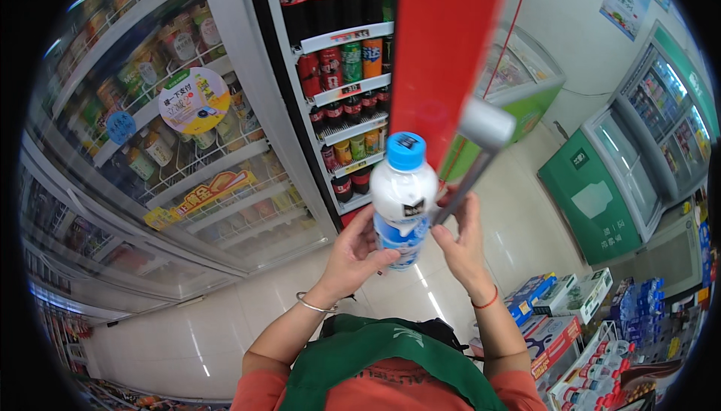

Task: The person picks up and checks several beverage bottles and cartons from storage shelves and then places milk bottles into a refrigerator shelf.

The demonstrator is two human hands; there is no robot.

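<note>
A white plastic bottle [403, 191] with a blue cap and a blue-and-white label is upright before me, in the middle of the view. My left hand [355, 253] holds it, thumb across the label and fingers behind. Just right of the bottle, my right hand [464, 247] has its fingers around the lower end of a grey door handle [466, 180]. That handle is on a red cooler door [445, 33], which stands open. Behind the bottle, the cooler's shelves [352, 90] hold dark soda bottles and coloured cans.
Closed glass-door refrigerators [225, 90] with packaged drinks line the left. A green-and-white chest freezer [526, 84] and a green freezer [591, 197] stand at the right. Cartons [555, 343] and packs of water bottles [597, 377] are stacked low at right on the tiled floor [169, 338].
</note>
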